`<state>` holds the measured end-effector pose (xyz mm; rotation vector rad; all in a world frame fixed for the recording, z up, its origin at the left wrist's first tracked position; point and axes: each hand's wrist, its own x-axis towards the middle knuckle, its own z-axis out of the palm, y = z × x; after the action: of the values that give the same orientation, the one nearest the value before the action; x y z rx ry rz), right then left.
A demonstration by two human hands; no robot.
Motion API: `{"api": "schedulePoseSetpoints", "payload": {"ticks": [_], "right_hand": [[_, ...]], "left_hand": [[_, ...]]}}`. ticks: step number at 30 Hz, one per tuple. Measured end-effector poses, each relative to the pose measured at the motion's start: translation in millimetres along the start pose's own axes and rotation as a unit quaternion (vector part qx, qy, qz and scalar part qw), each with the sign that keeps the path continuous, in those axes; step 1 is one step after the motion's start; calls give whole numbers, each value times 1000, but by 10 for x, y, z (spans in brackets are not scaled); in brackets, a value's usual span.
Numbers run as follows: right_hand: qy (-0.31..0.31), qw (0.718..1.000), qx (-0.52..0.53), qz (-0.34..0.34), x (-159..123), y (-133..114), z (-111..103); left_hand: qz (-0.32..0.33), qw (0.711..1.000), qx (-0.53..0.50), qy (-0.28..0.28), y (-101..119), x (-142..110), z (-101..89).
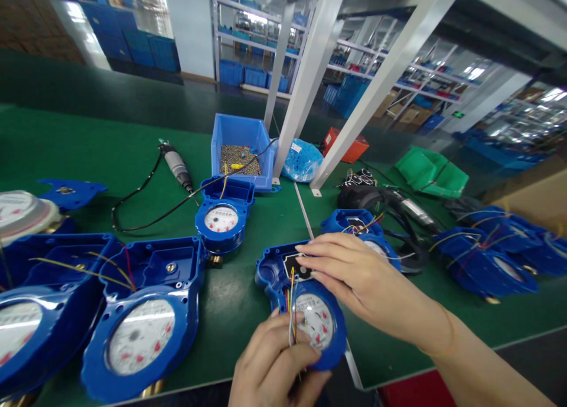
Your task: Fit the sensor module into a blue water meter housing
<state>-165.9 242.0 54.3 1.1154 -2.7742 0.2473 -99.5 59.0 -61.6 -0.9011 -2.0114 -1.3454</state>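
A blue water meter [334,327] with a round white dial lies in front of me near the table's front edge. My left hand [277,360] is at its lower left, fingers curled around thin wires [291,303] in yellow, red and white that rise from the housing. My right hand [363,271] reaches in from the right with its fingers stretched out. Its fingertips touch a black module [297,266] with a white outline inside the meter's upper compartment. Part of the dial is hidden behind my left fingers.
More blue meters stand at the left [142,336], behind [221,224] and at the right [487,265]. A power screwdriver [177,166] with a black cord lies beside a blue bin [241,126] of screws. White metal posts [305,70] rise from the green table [221,330].
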Motion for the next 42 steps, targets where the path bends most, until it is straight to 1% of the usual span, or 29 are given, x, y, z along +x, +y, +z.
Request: {"api": "schedulePoseSetpoints", "payload": {"ticks": [2, 4, 7, 9, 12, 14, 15, 16, 17, 18, 19, 20, 22, 23, 25, 27, 30, 32, 35, 37, 39, 41, 42], "right_hand": [[4, 1000, 8, 2, -22, -10, -2], [-11, 1000, 13, 18, -44, -11, 21], [-34, 998, 33, 28, -67, -7, 93], [-29, 998, 49, 26, -73, -3, 145], [-6, 998, 52, 25, -81, 10, 202], [1, 999, 37, 27, -102, 34, 226], [-1, 999, 23, 34, -121, 50, 238], [-5, 999, 5, 42, -148, 69, 251], [-9, 999, -11, 52, -181, 89, 267], [-12, 998, -20, 59, -218, 106, 286], [-10, 998, -21, 62, -256, 120, 309], [-3, 998, -15, 60, -292, 127, 333], [22, 998, 7, 53, -345, 117, 383], [35, 998, 16, 51, -358, 101, 405], [52, 997, 22, 48, -358, 55, 440], [54, 997, 24, 45, -334, 5, 460], [49, 997, 30, 45, -284, -67, 467], [42, 997, 38, 56, -256, -127, 460], [37, 995, 53, 74, -222, -259, 428], [42, 994, 62, 82, -206, -356, 396], [53, 992, 76, 88, -193, -425, 364], [82, 985, 115, 99, -179, -437, 351], [106, 977, 149, 112, -170, -420, 357]], "left_hand": [[-5, 1000, 3, 0, 8, 13, -7], [0, 1000, 13, 7, 18, 25, -10], [17, 999, 32, 16, 28, 16, -25], [16, 999, 35, 27, 26, -10, -39], [-12, 997, 41, 68, 19, -59, -38], [-69, 990, 22, 120, 29, -74, -7], [-108, 982, -13, 155, 42, -72, 17], [-153, 968, -64, 191, 61, -64, 44], [-198, 948, -119, 220, 83, -51, 73], [-243, 926, -170, 236, 107, -36, 101], [-286, 905, -209, 234, 129, -22, 128], [-326, 890, -235, 216, 147, -10, 154], [-387, 868, -266, 160, 161, 10, 201], [-406, 858, -284, 135, 158, 23, 222], [-423, 838, -329, 104, 142, 71, 252], [-447, 812, -363, 96, 133, 156, 260], [-498, 782, -365, 91, 142, 305, 239], [-509, 776, -361, 92, 146, 366, 220], [-481, 787, -371, 104, 132, 366, 181], [-466, 785, -393, 115, 124, 330, 127], [-469, 763, -425, 132, 124, 288, 45], [-483, 726, -465, 149, 127, 248, -48], [-494, 706, -484, 153, 126, 228, -89]]}}
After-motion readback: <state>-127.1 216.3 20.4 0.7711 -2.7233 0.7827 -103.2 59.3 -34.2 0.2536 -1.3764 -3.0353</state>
